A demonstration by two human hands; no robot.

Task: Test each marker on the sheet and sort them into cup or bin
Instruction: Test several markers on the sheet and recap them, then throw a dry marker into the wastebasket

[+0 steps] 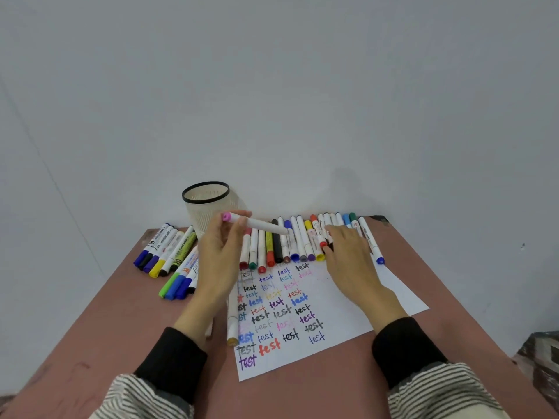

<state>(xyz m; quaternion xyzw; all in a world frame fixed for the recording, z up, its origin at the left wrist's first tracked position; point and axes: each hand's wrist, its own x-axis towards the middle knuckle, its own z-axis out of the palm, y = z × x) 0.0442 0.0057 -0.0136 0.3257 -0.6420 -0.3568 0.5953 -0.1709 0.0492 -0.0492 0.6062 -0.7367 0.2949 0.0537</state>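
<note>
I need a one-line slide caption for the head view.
Left hand holds a pink-capped marker while right hand reaches into the marker row.

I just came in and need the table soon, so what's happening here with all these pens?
A person is testing markers. The left hand holds a pink-capped marker up near the mesh cup. The right hand reaches into the row of markers along the top edge of the sheet and touches a red-capped one. The sheet already carries many coloured "test" words. Another bunch of markers lies to the left on the table.
</note>
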